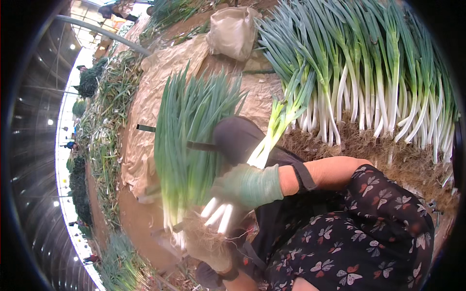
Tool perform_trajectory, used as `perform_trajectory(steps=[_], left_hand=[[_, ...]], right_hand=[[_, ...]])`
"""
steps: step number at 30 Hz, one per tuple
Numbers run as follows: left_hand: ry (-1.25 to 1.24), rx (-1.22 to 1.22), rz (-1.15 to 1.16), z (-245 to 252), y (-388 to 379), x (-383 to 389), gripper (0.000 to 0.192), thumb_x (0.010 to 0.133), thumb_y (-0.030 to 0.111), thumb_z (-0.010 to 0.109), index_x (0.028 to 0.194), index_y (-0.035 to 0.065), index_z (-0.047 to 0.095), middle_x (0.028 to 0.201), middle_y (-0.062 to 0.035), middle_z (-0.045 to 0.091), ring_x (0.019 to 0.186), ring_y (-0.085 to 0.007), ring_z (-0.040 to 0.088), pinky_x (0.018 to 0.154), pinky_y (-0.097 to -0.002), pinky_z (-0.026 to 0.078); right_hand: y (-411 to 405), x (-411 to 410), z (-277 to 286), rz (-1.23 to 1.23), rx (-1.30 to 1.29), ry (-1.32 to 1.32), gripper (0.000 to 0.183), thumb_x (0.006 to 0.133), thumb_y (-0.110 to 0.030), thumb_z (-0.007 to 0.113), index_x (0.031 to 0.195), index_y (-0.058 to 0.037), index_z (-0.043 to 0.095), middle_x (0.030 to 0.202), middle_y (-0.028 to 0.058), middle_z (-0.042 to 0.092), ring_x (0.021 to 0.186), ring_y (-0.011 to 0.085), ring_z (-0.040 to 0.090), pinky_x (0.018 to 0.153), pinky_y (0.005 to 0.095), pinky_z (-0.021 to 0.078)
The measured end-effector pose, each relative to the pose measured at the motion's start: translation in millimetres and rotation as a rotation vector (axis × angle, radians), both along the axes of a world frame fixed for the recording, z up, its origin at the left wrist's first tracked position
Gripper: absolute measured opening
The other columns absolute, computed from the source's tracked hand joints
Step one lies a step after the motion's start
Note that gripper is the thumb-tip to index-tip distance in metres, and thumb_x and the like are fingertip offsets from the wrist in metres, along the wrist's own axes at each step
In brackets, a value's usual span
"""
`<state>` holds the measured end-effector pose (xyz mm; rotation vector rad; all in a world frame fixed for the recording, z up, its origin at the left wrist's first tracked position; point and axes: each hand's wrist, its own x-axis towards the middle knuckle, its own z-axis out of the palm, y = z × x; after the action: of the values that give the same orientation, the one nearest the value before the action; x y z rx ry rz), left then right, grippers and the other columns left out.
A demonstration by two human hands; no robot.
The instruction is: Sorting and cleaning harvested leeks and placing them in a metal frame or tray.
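Note:
My right hand [249, 186], in a pale green knitted glove, is closed around a few leeks or large green onions [267, 145]. Their white stems and stringy roots [214, 236] stick out below it. Close by those roots is my left hand [214, 252], in a light glove; it is blurred and partly hidden, so its grip cannot be made out. Beside both hands lies a bunch of the same vegetable [193, 145], green leaves towards the picture's top and white ends near my left hand. Dark flat strips [146, 128] show at the bunch.
A large row of leeks or green onions [364, 80] with soil-covered roots [349, 145] lies on my right. Near it sits a tied whitish sack [233, 32]. Tan sheeting [145, 109] covers ground ahead, with heaped leaf waste [109, 105] beyond. People [120, 9] are farther off.

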<state>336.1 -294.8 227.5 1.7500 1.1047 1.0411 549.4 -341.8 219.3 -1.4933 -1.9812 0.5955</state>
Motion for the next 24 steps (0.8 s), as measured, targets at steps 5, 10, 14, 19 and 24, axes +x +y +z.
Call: perform_trajectory(steps=[5,10,14,19,24], left_hand=[[-0.004,0.427,-0.152,38,-12,0,0.058,0.076,0.028,0.075,0.115,-0.0105,0.054,0.115,-0.0219,0.058,0.101,-0.0292,0.060,0.091,-0.0411,0.050],[1.159,0.560,-0.452,87,-29,47,0.053,0.064,0.010,0.075,0.113,0.0008,0.055,0.103,-0.0227,0.063,0.091,-0.0413,0.061,0.074,-0.0461,0.049],[1.155,0.312,-0.441,60,-17,18,0.040,0.071,0.016,0.072,0.107,0.0043,0.057,0.075,-0.0203,0.065,0.074,-0.0437,0.063,0.064,-0.0492,0.048],[1.125,0.369,-0.454,66,-16,-4,0.026,0.074,0.016,0.069,0.097,0.0078,0.062,0.076,-0.0199,0.064,0.074,-0.0428,0.062,0.063,-0.0471,0.049],[1.279,0.404,-0.438,94,-22,-29,0.028,0.080,0.014,0.065,0.108,0.0074,0.062,0.084,-0.0152,0.066,0.083,-0.0347,0.063,0.070,-0.0447,0.049]], right_hand=[[8,-14,-6,-0.006,-0.056,-0.115,0.027,0.072,-0.013,0.071,0.096,-0.0041,0.062,0.091,0.0129,0.068,0.086,0.0319,0.069,0.068,0.0421,0.0560],[4,-42,-1,0.044,-0.066,-0.159,0.022,0.071,-0.016,0.071,0.091,-0.0053,0.069,0.082,0.0105,0.070,0.080,0.0304,0.071,0.064,0.0405,0.0568],[-8,-32,17,0.185,-0.082,-0.105,0.025,0.071,-0.022,0.073,0.090,-0.0060,0.068,0.081,0.0099,0.069,0.078,0.0298,0.070,0.063,0.0408,0.0561],[-5,-25,-18,-0.003,0.126,-0.165,0.026,0.069,-0.020,0.076,0.089,-0.0075,0.066,0.085,0.0096,0.068,0.082,0.0295,0.069,0.069,0.0417,0.0552],[-24,12,-24,-0.043,0.009,-0.122,0.021,0.070,-0.015,0.073,0.088,-0.0072,0.064,0.082,0.0100,0.067,0.080,0.0304,0.068,0.069,0.0417,0.0529]])
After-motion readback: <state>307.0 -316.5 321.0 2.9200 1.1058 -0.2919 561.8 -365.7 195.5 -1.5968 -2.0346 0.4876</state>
